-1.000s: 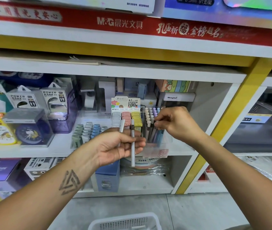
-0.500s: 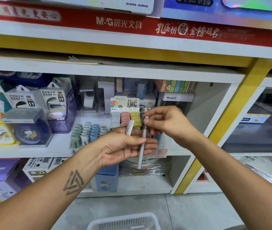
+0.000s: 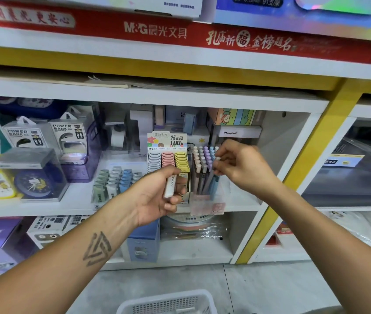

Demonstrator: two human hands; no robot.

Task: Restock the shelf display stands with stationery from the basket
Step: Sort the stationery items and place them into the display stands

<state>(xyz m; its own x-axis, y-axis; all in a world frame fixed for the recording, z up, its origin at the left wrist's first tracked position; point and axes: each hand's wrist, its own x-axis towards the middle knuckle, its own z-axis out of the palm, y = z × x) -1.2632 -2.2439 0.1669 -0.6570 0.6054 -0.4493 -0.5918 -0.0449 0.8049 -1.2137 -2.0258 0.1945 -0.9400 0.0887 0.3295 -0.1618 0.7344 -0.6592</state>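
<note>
Right of centre in the frame, the right hand (image 3: 241, 166) pinches the white-capped top of a pen (image 3: 217, 160) between thumb and fingertips, holding it at the right edge of the rows of pastel pens standing in the clear display stand (image 3: 207, 200); the pen's lower part is lost among the others, so I cannot tell whether it is seated yet. Just left of it, the left hand (image 3: 157, 196) curls its fingers round one white pen (image 3: 171, 185), palm turned up, in front of the lead-refill display (image 3: 168, 159). The stand looks close to full, so this part of the restock seems well along: the pinched pen is going in and the one in the left hand is left to place. At the bottom centre, the white basket (image 3: 168, 302) shows only its rim; what remains inside cannot be seen.
</note>
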